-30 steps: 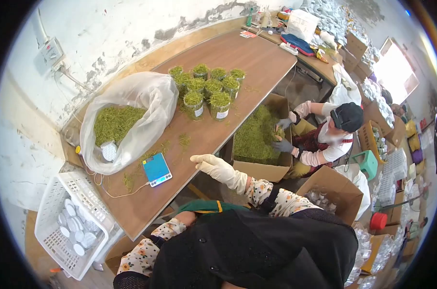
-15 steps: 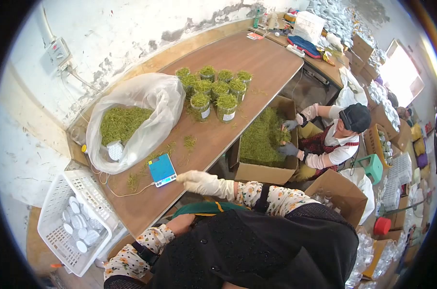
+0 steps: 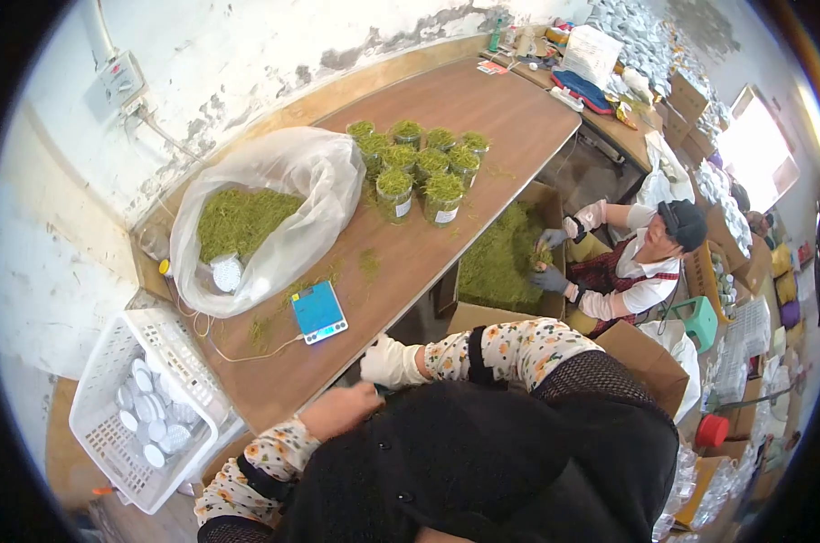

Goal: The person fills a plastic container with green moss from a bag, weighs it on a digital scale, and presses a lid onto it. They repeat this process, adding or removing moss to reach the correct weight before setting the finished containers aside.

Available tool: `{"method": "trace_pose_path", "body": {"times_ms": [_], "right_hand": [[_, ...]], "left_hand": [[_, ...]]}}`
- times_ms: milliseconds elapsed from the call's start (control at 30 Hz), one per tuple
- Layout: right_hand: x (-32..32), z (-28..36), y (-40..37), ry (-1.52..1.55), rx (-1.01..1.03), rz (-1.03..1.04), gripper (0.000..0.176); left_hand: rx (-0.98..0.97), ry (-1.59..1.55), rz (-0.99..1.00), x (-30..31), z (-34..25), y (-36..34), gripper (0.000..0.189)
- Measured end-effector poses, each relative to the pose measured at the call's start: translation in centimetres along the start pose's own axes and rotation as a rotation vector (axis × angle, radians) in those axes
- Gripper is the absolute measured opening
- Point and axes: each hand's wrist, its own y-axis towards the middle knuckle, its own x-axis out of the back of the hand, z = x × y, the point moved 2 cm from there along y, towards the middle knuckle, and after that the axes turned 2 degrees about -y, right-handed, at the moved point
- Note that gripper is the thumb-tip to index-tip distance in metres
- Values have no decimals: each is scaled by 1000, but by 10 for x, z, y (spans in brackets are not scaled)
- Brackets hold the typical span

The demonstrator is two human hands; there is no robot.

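Note:
My bare left hand [image 3: 340, 413] is close to my body at the table's front edge, fingers curled; whatever they hold is hidden. Just above it is my right hand [image 3: 392, 363] in a whitish glove, bent downward with its fingers mostly out of sight. A blue digital scale [image 3: 318, 312] lies on the table beside both hands, its pan bare. Farther back stand several clear jars [image 3: 444, 200] heaped with green dried strands. To the left, an open plastic bag [image 3: 330, 195] holds more of the green strands [image 3: 247, 224] and a white-lidded container [image 3: 226, 272].
A white basket [image 3: 98, 407] of white round lids [image 3: 152, 416] stands left of the table [image 3: 482, 118]. Across the table, a co-worker [image 3: 640, 262] with grey gloves handles green strands in a cardboard box [image 3: 544, 204]. A cable [image 3: 256, 359] runs from the scale.
My gloved right hand has drawn back from beside the scale toward my body. My left hand has risen to just below it. The view has shifted slightly.

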Motion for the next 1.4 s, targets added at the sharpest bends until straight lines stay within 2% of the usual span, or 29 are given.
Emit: {"method": "trace_pose_path", "body": {"times_ms": [67, 133, 167, 200, 267, 333, 400, 467, 500, 533, 567, 667, 700, 800, 833, 867, 900, 933, 967, 1067, 1167, 1267, 1300, 1400], "right_hand": [[-36, -6, 14, 54, -107, 59, 20], [-67, -7, 32, 8, -75, -6, 20], [-84, -5, 43, 10, -68, -10, 20], [-63, -6, 33, 49, -53, 123, 22], [-48, -7, 35, -59, 23, 245, 24], [-40, -13, 35, 12, 62, 355, 27], [-19, -19, 33, 98, 98, 446, 27], [29, -19, 26, 54, 91, 533, 28], [31, -21, 26, -23, 55, 539, 28], [30, -26, 22, -97, 14, 542, 29], [5, -30, 24, -153, 85, 507, 29], [-29, -22, 33, -11, -21, 457, 28], [-25, -21, 31, 75, -257, 431, 25], [-17, -43, 31, 109, 77, 383, 26], [23, -41, 29, 158, 123, 365, 26], [61, -40, 28, 298, 55, 379, 32], [65, -52, 28, 383, 110, 16, 30], [70, -63, 30, 529, 131, -258, 26], [96, -55, 32, 678, 62, -417, 20], [160, -18, 33, 434, -51, -604, 20], [162, 0, 48, 314, 122, -688, 16], [150, -8, 59, 475, 91, -602, 18], [138, -17, 64, 880, 164, -605, 14], [127, -39, 64, 1515, 27, -450, 15]], "left_hand": [[-17, 73, -263, 36, -6, -5, 18], [87, -81, -437, 46, 36, -15, 21], [297, -386, -502, 54, 45, -22, 24], [505, -699, -571, 60, 54, -31, 26], [405, -1172, -877, 61, 61, -39, 30], [245, -1475, -1081, 54, 74, -47, 35], [36, -1732, -1107, 41, 92, -58, 38], [-22, -1828, -1182, 40, 90, -71, 39], [-59, -1877, -1208, 40, 88, -76, 40], [-90, -1913, -1221, 39, 87, -77, 40], [-126, -1949, -1225, 39, 87, -79, 40], [-183, -1998, -1222, 33, 94, -80, 39], [-180, -2005, -1235, 32, 94, -78, 39], [-153, -2051, -1272, 28, 94, -73, 39], [-139, -2072, -1283, 26, 95, -71, 39], [-137, -2077, -1306, 24, 95, -70, 39], [-132, -2083, -1327, 22, 95, -67, 40], [-129, -2088, -1344, 21, 95, -64, 40], [-99, -2099, -1377, 18, 96, -59, 41], [-36, -2100, -1413, 9, 95, -42, 43], [-51, -1983, -1289, 18, 75, -28, 47], [52, -1985, -1226, 17, 70, -29, 48], [17, -1965, -1174, 12, 74, -33, 47], [215, -1771, -1430, 2, 76, -42, 46]]}}
